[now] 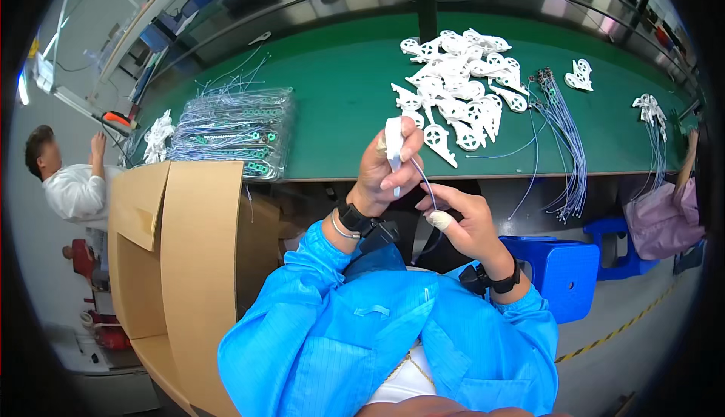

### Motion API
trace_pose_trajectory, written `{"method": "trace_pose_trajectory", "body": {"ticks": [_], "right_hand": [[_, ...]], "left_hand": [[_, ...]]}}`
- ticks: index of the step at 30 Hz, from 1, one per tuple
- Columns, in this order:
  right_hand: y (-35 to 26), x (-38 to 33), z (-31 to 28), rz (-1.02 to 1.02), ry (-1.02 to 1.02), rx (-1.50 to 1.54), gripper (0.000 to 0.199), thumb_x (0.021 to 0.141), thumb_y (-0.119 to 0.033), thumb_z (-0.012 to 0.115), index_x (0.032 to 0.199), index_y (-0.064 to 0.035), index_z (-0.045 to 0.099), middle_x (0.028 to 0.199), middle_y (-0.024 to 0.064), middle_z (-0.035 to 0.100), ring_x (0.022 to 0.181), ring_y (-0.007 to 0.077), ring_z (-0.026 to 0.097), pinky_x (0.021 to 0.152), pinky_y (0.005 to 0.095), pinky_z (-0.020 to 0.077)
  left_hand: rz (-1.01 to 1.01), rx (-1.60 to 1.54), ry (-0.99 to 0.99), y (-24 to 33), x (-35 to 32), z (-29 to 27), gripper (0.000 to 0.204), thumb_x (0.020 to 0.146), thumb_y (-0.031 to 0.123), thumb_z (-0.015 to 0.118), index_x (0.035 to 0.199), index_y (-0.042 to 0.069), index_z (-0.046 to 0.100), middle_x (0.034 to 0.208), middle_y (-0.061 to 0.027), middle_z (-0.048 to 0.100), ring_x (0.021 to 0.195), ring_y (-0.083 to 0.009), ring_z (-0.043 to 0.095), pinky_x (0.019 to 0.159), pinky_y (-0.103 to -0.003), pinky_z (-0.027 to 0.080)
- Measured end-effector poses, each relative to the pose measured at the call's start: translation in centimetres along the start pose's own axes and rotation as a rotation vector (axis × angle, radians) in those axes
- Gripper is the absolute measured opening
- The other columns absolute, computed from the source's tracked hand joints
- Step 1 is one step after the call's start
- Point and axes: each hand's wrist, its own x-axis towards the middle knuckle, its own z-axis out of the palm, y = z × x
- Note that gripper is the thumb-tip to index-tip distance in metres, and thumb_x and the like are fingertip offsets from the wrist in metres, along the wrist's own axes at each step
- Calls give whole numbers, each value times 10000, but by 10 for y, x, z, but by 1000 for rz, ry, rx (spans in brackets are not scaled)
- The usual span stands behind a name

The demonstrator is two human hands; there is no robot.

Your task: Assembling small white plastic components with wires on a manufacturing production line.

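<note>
My left hand (pixel 384 169) is raised in front of the green bench edge and grips a small white plastic part (pixel 393 145) upright between thumb and fingers. A thin blue-grey wire (pixel 424 183) runs from that part down to my right hand (pixel 461 217), which pinches it between thumb and a bandaged forefinger. Both forearms wear bright blue sleeves and dark wrist straps. Beyond my hands, a heap of similar white plastic parts (pixel 461 85) lies on the green mat (pixel 340 107).
Clear bags of wired green boards (pixel 230 130) are stacked at the left of the mat. Loose wire bundles (pixel 563 138) hang over the bench edge at right. An open cardboard box (pixel 181 251) stands at my left, a blue stool (pixel 563 270) at right. People sit at both sides.
</note>
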Motion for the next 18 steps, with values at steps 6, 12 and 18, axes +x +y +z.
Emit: {"method": "trace_pose_trajectory", "body": {"ticks": [6,12,18], "right_hand": [[29,-6,-8,156,79,145,379,851,-90,579,1212,11,523,950,133,664,829,169,644,746,277,509],[55,-21,-24,291,117,111,327,849,-93,597,1156,14,566,941,111,670,823,122,622,720,250,495],[49,-29,-68,325,447,-207,208,799,-71,647,991,10,650,854,116,675,720,150,625,652,269,493]], "left_hand": [[87,331,844,107,36,-4,232,945,283,489,1050,82,536,870,-91,583,575,-96,565,427,-161,486],[323,811,985,300,106,-101,246,953,97,416,1122,-80,437,1134,-264,518,987,-391,561,862,-399,529],[-49,1858,836,211,106,-95,390,831,92,587,1213,28,539,1073,-82,615,830,-153,635,596,-243,515]]}}
